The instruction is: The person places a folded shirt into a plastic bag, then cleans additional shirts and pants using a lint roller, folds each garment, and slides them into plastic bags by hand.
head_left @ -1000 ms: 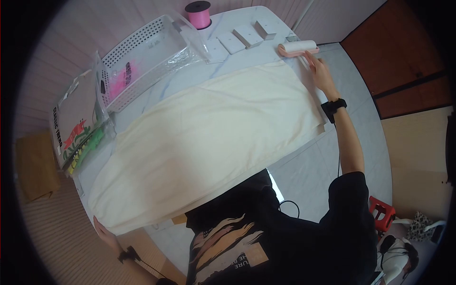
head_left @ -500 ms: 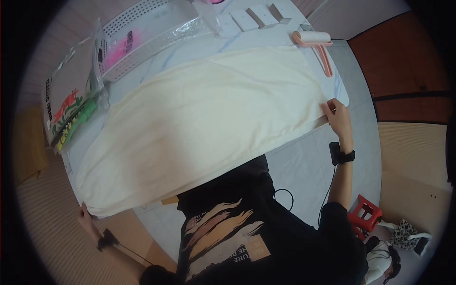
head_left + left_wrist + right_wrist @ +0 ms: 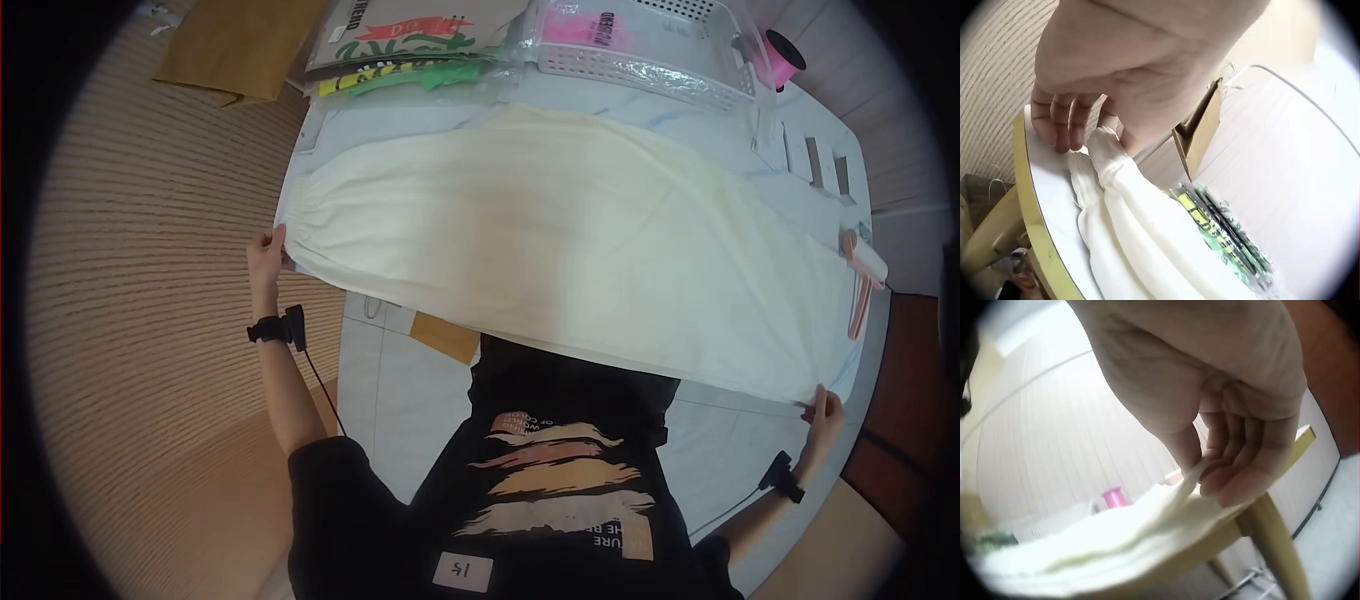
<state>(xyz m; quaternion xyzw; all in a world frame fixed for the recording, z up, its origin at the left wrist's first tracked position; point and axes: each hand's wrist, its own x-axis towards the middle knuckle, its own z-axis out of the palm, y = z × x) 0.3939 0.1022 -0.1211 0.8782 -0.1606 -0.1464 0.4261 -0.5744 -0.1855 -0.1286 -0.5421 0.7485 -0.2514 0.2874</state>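
Observation:
Cream trousers (image 3: 640, 240) lie folded lengthwise and spread along the table, with gathered cuffs at the left and the wider end at the right. My left hand (image 3: 265, 262) pinches the near corner at the cuffs. In the left wrist view, two gathered cuff ends (image 3: 1107, 153) show under that hand, the thumb partly hidden behind the cloth. At the near right corner, my right hand (image 3: 825, 420) pinches the fabric between thumb and fingers. The right wrist view shows a fold of cream cloth (image 3: 1191, 481) drawn up at those fingertips.
Beyond the trousers stand a white perforated basket (image 3: 640, 62) and bagged printed clothing (image 3: 420, 40). A pink ribbon spool (image 3: 783, 62) is at the back right. A lint roller (image 3: 862, 275) lies beside the trousers' right end. A brown packet (image 3: 235, 50) is at the far left.
My right hand has left the lint roller and come to the trousers' near right corner, now pinching it. The left hand has stayed at the cuffs. The head view has swung leftward.

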